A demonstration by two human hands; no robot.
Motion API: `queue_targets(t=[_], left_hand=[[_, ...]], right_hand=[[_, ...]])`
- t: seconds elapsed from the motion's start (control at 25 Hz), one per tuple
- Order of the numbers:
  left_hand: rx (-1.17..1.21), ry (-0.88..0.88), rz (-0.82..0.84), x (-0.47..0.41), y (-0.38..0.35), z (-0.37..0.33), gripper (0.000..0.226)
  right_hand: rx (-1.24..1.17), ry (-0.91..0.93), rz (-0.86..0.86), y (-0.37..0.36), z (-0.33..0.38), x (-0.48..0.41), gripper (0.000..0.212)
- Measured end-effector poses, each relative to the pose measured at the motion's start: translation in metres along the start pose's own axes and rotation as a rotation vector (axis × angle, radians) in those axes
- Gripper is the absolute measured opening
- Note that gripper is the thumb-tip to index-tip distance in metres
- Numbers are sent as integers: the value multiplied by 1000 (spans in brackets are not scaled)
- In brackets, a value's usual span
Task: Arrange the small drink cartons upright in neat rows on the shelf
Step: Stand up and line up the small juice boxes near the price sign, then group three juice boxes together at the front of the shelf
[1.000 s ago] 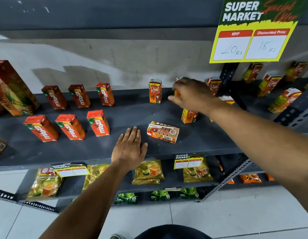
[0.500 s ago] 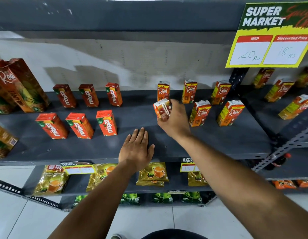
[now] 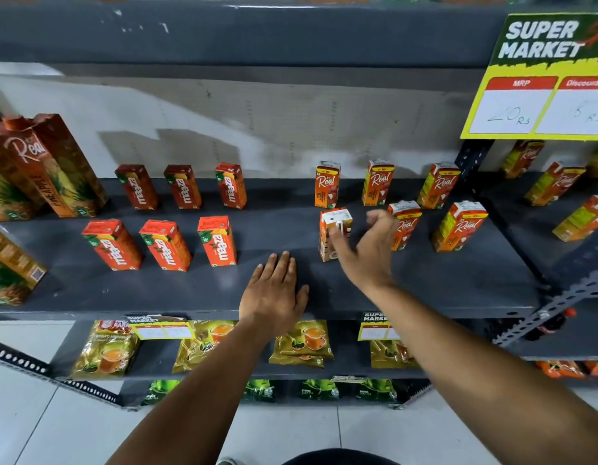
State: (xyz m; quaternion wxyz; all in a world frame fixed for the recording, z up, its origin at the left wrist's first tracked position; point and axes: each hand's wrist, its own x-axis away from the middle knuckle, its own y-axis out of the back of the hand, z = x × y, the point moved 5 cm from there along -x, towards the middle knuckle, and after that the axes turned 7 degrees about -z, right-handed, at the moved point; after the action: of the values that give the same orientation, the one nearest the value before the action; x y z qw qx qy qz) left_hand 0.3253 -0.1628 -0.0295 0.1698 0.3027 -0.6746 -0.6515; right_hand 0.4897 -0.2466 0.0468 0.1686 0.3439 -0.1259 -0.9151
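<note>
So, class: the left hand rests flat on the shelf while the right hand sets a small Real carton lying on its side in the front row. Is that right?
Not quite. The head view shows the Real carton standing upright by the right hand, not lying down. The left hand does rest flat on the shelf.

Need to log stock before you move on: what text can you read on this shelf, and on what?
"SUPER MARKET", "MRP", "20 Rs": hanging price sign; its second box reads "Discounted", cut off.
"maaza": six small red cartons.
"Real": small orange cartons; the "10" on their top band is barely legible.
"Real", "PINEAPPLE": tall carton.
"SUPER MARKET": shelf-edge tags; prices blurred.
Tea pouches: too blurred.
</note>
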Motion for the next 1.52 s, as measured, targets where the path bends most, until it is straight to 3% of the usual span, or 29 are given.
queue_targets(t=[0.08, 0.2, 0.28, 0.32, 0.4, 0.56, 0.76, 0.96, 1.12, 1.2, 1.32, 1.52], left_hand=[[-1, -2, 4, -2, -1, 1, 77], [5, -4, 16, -1, -3, 1, 78], [13, 2, 10, 0, -1, 1, 78], [13, 2, 10, 0, -1, 1, 77], [12, 2, 5, -1, 0, 0, 74], [14, 1, 3, 0, 1, 0, 72], [11, -2, 0, 0, 0, 1, 75], [17, 0, 2, -1, -1, 1, 78], [15, -6, 11, 0, -1, 2, 78], [12, -5, 11, 0, -1, 3, 78], [10, -8, 9, 0, -1, 4, 75], [89, 22, 12, -2, 0, 8, 72]], right_hand=[[89, 317, 163, 6, 23, -31, 46], [554, 819, 824, -13, 44, -55, 73], [711, 1060, 1026, -18, 51, -56, 69], [717, 1086, 1057, -20, 54, -58, 65], [745, 1010, 1042, -27, 54, -68, 57], [958, 627, 931, -42, 40, -78, 50], [922, 351, 822, -48, 28, -75, 48], [887, 366, 671, -42, 36, -65, 56], [884, 376, 659, -31, 46, -63, 80], [766, 337, 607, -13, 49, -80, 88], [610, 263, 386, 42, 30, -124, 84], [384, -81, 72, 150, -74, -156, 66]])
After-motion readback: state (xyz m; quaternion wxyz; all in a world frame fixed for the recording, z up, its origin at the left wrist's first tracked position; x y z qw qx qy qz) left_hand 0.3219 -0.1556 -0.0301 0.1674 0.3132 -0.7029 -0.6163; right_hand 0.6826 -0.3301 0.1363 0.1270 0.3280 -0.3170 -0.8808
